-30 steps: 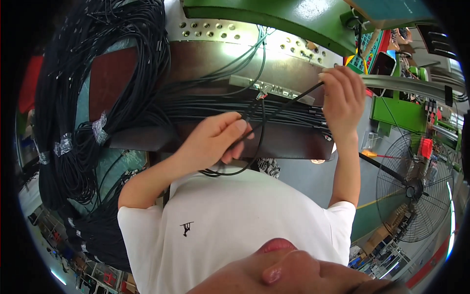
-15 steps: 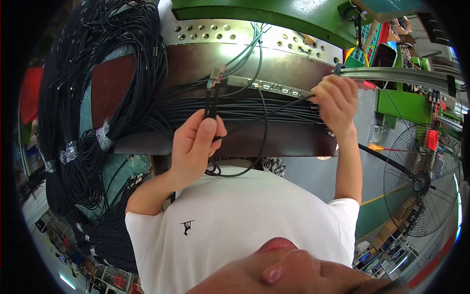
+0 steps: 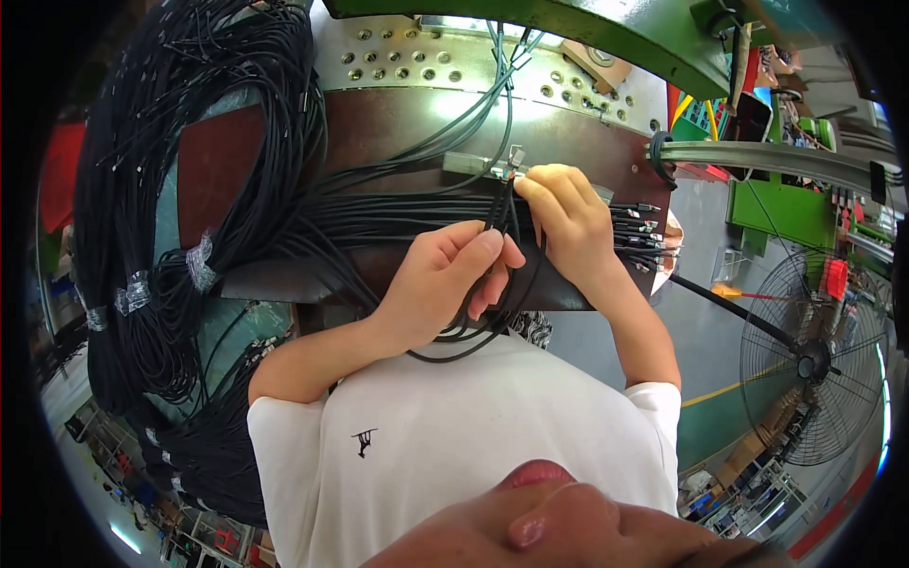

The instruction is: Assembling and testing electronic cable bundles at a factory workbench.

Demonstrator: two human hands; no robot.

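Note:
Thin black cables (image 3: 496, 210) stand upright between the thumb and fingers of my left hand (image 3: 440, 279), which is closed round them. At their upper end is a small metal connector (image 3: 516, 156). My right hand (image 3: 575, 222) is closed just right of that end, thumb and fingertips pinching at a cable below the connector; the exact grip is partly hidden. A loop of the held cable (image 3: 440, 359) hangs below my left hand, over the table's near edge. Behind both hands a narrow metal strip with slots (image 3: 464, 164) lies on the brown table (image 3: 379, 118).
A row of black cables (image 3: 379, 210) runs across the table, connector ends (image 3: 646, 227) at the right. Thick cable hanks (image 3: 123, 218) hang at the left. A green machine frame (image 3: 568, 38) stands over a perforated metal plate (image 3: 398, 59). A floor fan (image 3: 805, 367) is at the right.
My right hand has come left from the table's right side to the cable end. My left hand has moved right with the cables. The slotted strip is now partly covered.

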